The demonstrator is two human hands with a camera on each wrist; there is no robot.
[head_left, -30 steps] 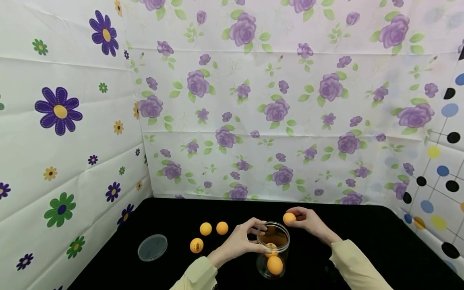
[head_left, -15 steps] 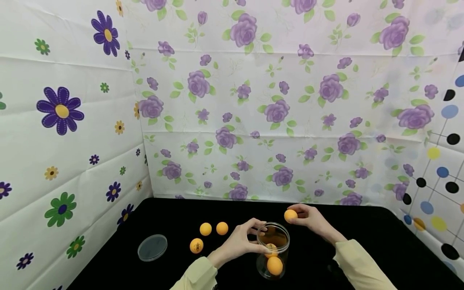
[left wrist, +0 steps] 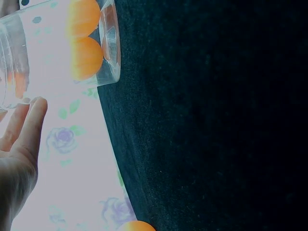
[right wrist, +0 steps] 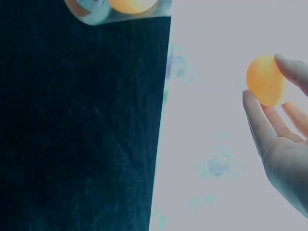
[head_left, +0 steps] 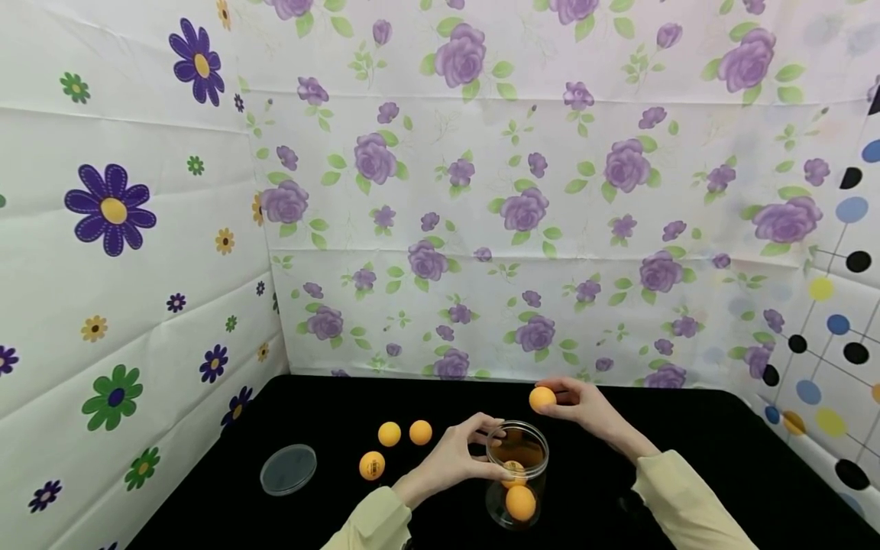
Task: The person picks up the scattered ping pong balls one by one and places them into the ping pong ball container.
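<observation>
Right hand (head_left: pixel 580 409) pinches an orange ball (head_left: pixel 541 399) between thumb and fingertips, up off the table (head_left: pixel 323 416), just beyond the jar's mouth and slightly right of it. Left hand (head_left: pixel 457 454) grips the clear jar (head_left: pixel 525 443) from its left side, thumb on the near side of the neck, fingers on the far side. Jar upright, mouth uncovered. Two orange balls inside, low down and touching: a printed one (head_left: pixel 512 470) farther back, a plain-faced one (head_left: pixel 520 503) nearer.

Left of the left hand, three loose balls on the black surface: two in the far row (head_left: pixel 389 434), close but apart, and one with dark print (head_left: pixel 372 465), nearer. Farther left, a clear round lid (head_left: pixel 288 470) lies flat. Pale yellow sleeves (head_left: pixel 684 496) on both arms. Purple-rose sheet (head_left: pixel 426 260) hangs behind.
</observation>
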